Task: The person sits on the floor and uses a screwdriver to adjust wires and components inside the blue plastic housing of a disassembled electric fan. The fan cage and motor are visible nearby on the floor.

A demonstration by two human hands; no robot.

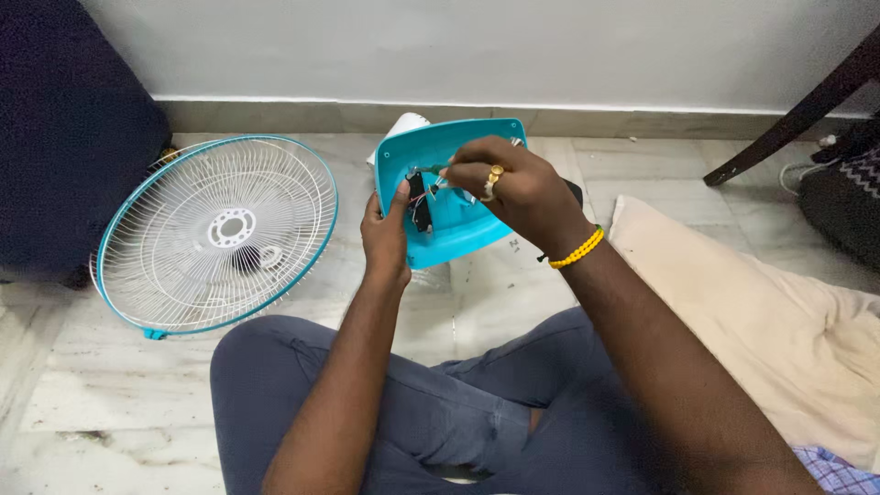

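Left hand grips the smooth turquoise plastic fan housing; right hand pinches thin wires inside, near the round white wire grille.

Pale marble floor, white wall, dark chair leg.

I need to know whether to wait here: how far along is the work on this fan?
Done: the wire fan guard is off and stands against the dark thing on the left. In hand: the left hand steadies the open teal housing while the right hand works a thin tool at the black part and wires inside. Left: the housing is open, the guard unmounted.
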